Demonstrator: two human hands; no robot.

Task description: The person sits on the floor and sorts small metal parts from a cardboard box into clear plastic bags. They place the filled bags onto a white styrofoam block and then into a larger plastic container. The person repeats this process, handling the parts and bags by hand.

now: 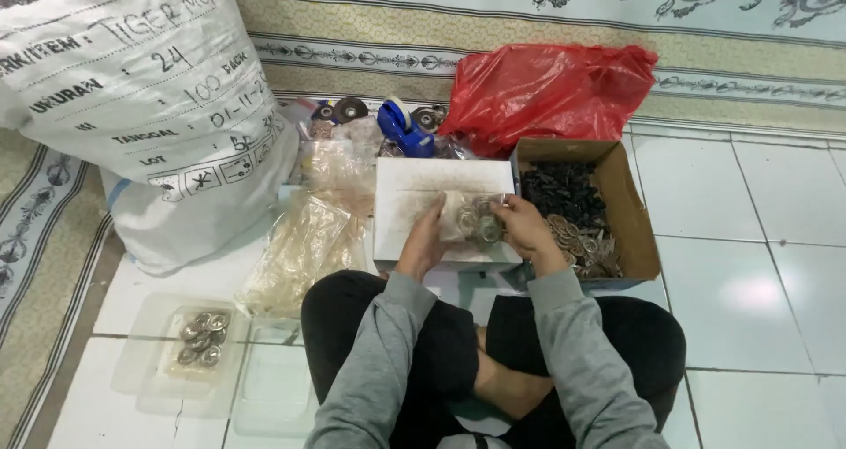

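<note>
White tiled floor beside a patterned rug | both hands, left hand (425, 237) and right hand (522, 224), pinch a small clear bag of metal pieces (471, 220) over the white box (441, 193) | bag looks soft, slippery, bottom-heavy; best held by its top edge | cardboard box (634, 220) at right, red bag (546, 88) behind.

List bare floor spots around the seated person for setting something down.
Free: white tiles right of the cardboard box. Crowded: plastic bags, tape dispenser and red bag ahead; big sack and clear tray left. Both hands hold a small bag.
</note>
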